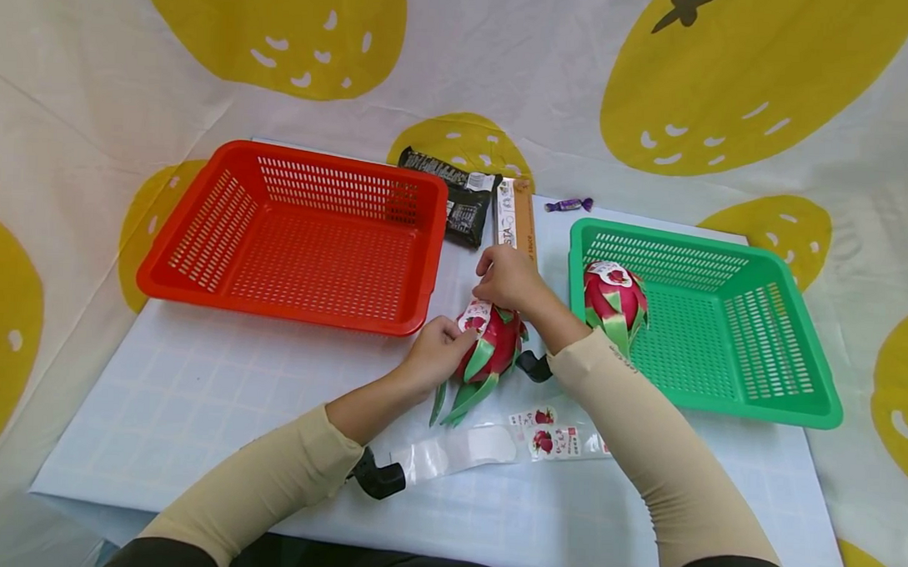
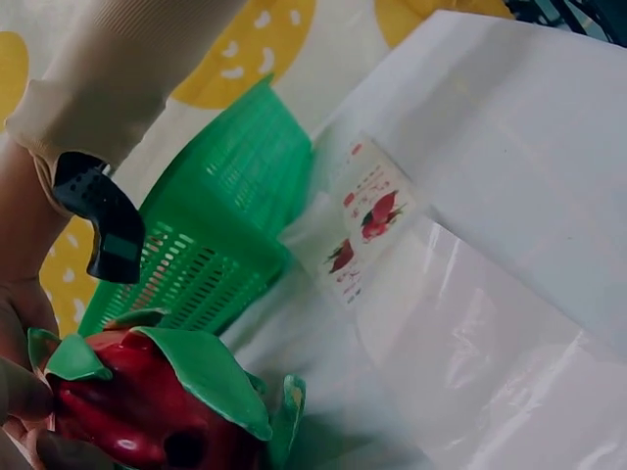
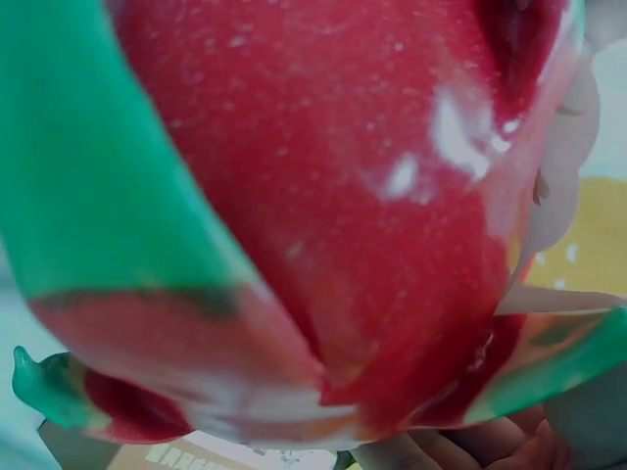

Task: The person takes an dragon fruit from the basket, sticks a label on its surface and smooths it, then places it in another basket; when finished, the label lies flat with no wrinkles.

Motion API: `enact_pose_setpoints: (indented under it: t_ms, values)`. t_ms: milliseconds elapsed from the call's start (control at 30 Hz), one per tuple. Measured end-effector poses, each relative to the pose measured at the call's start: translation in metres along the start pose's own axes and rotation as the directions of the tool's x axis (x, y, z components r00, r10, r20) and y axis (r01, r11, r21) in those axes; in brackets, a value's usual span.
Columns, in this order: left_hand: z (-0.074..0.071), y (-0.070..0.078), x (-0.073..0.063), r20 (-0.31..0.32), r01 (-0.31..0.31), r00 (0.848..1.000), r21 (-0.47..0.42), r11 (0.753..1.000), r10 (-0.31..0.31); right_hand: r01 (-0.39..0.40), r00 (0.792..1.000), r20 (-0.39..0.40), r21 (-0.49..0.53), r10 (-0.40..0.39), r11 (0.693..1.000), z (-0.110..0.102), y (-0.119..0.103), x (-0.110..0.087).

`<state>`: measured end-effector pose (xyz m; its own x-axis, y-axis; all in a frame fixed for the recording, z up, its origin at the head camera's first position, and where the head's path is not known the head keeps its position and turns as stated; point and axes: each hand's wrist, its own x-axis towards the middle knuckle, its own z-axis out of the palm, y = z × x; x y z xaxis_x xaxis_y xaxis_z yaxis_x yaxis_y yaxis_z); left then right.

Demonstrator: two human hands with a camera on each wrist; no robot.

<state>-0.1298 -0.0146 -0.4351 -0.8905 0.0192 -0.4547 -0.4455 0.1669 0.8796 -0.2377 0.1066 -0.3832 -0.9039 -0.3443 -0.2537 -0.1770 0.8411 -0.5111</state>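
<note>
A red dragon fruit (image 1: 503,345) with green scales lies on the table between my hands. On its upper left side is a white label (image 1: 474,316) printed with a red fruit. My left hand (image 1: 438,354) pinches the label's lower edge against the fruit. At the label's upper end, the fingers of my right hand (image 1: 510,279) are curled and pinch it. In the left wrist view the dragon fruit (image 2: 147,401) shows beside the fingertips. The fruit (image 3: 343,215) fills most of the right wrist view and hides much of the hands.
A red basket (image 1: 288,311) stands at left. At right, a green basket (image 1: 720,405) holds another labelled dragon fruit (image 1: 614,297). Behind lie a black packet (image 1: 467,213), a pasta box (image 1: 527,219) and a purple-wrapped candy (image 1: 569,205). In front lies a label strip (image 1: 463,452).
</note>
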Motion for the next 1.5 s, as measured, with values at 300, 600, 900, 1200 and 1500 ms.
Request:
enact_pose_setpoints:
  t_ms: [300, 600, 900, 1200, 1500]
  values:
    - [-0.002, -0.003, 0.0, 0.039, -0.012, 0.999, -0.051, 0.999, 0.014, -0.07, 0.983, 0.174, 0.04, 0.062, 0.997, -0.006, -0.001, -0.005]
    - [-0.002, -0.001, 0.002, 0.027, 0.031, 0.999, -0.001, 1.0, -0.031, -0.091, 0.922, 0.381, 0.024, 0.075, 0.996, -0.022, 0.001, -0.008]
    - [-0.002, -0.001, 0.003, 0.017, 0.024, 1.0, -0.019, 1.0, -0.023, -0.068, 0.869, 0.491, 0.002, 0.058, 0.998, -0.026, 0.0, -0.012]
    - [-0.001, -0.006, 0.005, -0.001, -0.028, 1.0, -0.012, 1.0, 0.028, -0.114, 0.956, 0.278, 0.049, 0.096, 0.992, -0.017, 0.003, -0.008]
    - [0.003, -0.008, 0.005, -0.001, -0.04, 0.999, -0.005, 0.999, 0.04, -0.181, 0.975, 0.12, -0.072, 0.188, 0.981, -0.004, -0.005, -0.006]
